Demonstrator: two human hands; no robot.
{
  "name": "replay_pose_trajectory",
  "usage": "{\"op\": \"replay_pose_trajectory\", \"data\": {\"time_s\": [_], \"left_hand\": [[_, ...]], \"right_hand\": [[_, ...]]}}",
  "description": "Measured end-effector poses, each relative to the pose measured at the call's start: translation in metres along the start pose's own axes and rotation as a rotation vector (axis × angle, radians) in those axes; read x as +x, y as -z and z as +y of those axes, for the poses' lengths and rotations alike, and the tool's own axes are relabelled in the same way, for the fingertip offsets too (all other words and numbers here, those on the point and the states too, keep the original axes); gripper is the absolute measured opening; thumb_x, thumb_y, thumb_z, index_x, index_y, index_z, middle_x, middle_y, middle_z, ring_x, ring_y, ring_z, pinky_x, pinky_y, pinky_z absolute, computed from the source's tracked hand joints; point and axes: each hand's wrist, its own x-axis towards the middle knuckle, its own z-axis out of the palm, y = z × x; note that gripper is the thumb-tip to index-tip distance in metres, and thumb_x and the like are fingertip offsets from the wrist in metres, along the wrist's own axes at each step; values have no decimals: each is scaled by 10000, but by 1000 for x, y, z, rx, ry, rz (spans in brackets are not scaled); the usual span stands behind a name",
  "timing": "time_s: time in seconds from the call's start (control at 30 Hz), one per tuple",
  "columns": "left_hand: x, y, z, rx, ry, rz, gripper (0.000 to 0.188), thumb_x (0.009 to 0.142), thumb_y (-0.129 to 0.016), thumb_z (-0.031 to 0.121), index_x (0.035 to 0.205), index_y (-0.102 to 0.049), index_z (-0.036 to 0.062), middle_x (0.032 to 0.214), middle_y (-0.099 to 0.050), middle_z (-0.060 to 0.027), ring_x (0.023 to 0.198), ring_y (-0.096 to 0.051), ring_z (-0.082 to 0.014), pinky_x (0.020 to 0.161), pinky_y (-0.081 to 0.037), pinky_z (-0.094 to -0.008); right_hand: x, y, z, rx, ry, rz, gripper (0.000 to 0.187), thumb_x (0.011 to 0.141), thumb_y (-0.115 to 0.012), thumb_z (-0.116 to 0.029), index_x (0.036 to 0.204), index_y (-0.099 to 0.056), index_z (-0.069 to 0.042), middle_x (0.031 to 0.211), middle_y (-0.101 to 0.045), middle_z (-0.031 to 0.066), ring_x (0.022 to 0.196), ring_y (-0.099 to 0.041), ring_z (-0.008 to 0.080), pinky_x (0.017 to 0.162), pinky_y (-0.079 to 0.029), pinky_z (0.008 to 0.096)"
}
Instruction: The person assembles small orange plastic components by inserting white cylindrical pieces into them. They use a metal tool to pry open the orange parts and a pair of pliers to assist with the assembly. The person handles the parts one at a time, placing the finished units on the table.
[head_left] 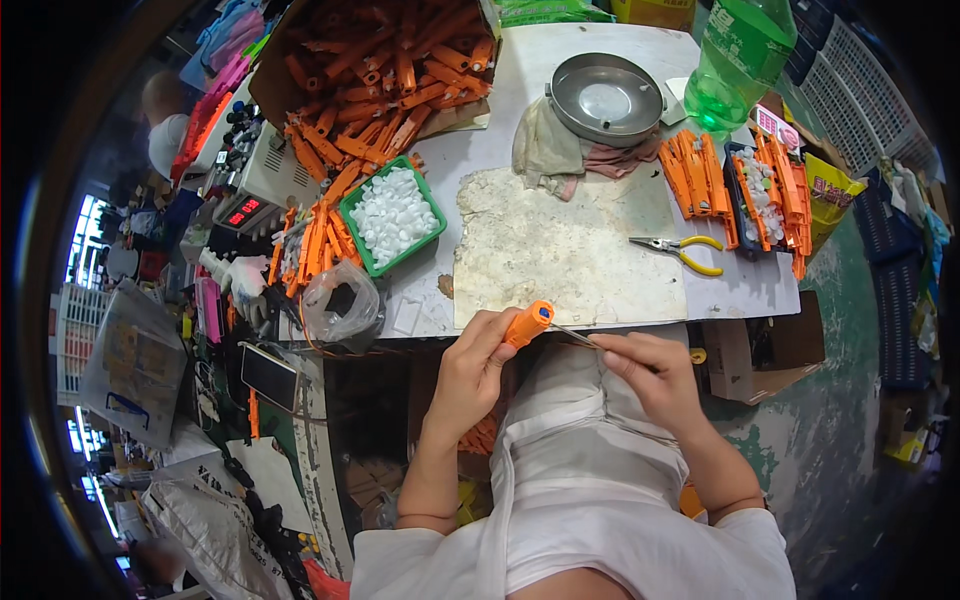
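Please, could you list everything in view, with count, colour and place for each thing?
Table: 1, white, centre
Worn sheet: 1, cream, table's middle
Green tray: 1, green, table's left
White pieces: many, white, in tray
Loose orange pieces: many, orange, table's left and right
Rags: unclear count, whitish and pink, table's far side
Metal dish: 1, grey, on rags
Bottle: 1, green, table's far right
Pliers: 1, yellow-handled, table's right
Clear bag: 1, transparent, table's near left
Background clutter: uncountable, mixed colours, both sides
Held orange piece: 1, orange, in left grip
Metal tool: 1, silvery, in right grip
Left grip, right grip: 2, bare, lower centre
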Motion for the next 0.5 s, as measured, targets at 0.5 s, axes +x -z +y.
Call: {"op": "replay_pose_trajectory", "data": {"time_s": [0.5], "left_hand": [[-1, -19, -15, -797, 449, -72, 609, 851, -660, 72, 1366, -364, -60, 1144, -556, -122, 934, -630, -192, 795, -543, -295]], "right_hand": [[-3, -1, -4, -107, 4, -110, 218, 886, -590, -94, 1089, -644, -37, 787, -654, 139, 621, -601, 235, 564, -445, 309]]}}
